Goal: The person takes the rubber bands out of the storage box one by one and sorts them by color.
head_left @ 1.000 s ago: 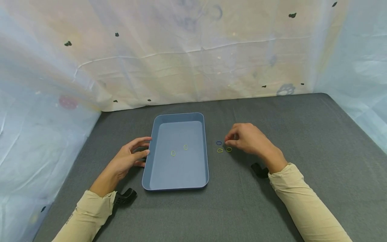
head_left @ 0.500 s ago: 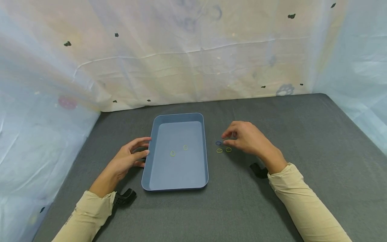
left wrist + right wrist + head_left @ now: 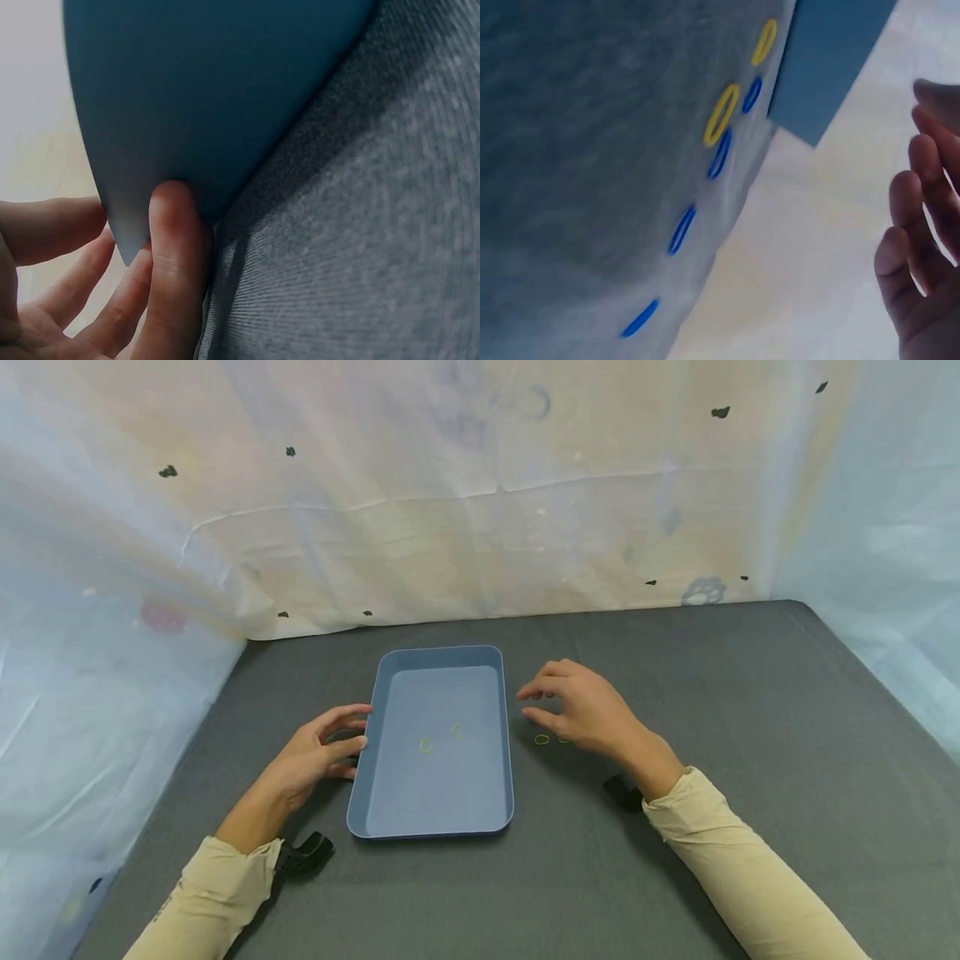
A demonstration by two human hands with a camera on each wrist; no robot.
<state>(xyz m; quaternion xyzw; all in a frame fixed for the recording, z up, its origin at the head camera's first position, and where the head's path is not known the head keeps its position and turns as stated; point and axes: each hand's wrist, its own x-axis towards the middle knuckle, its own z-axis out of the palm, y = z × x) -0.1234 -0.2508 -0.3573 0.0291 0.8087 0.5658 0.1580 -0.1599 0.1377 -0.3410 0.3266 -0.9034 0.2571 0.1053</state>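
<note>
A blue tray lies on the grey mat with two yellow rubber bands inside. My left hand rests at the tray's left wall, and its fingers touch the tray from outside. My right hand hovers just right of the tray with its fingers apart, and no band shows between them. Beside it on the mat lies a yellow band, with a second half hidden by the hand. The right wrist view shows yellow bands and several blue bands on the mat, with the fingers held off them.
White plastic sheeting walls the mat at the back and on both sides. A black wrist mount sits by the left sleeve and another black mount by the right wrist.
My right hand has moved left from over the loose bands toward the tray's right edge, and its pinched fingers have spread. The left hand has stayed at the tray.
</note>
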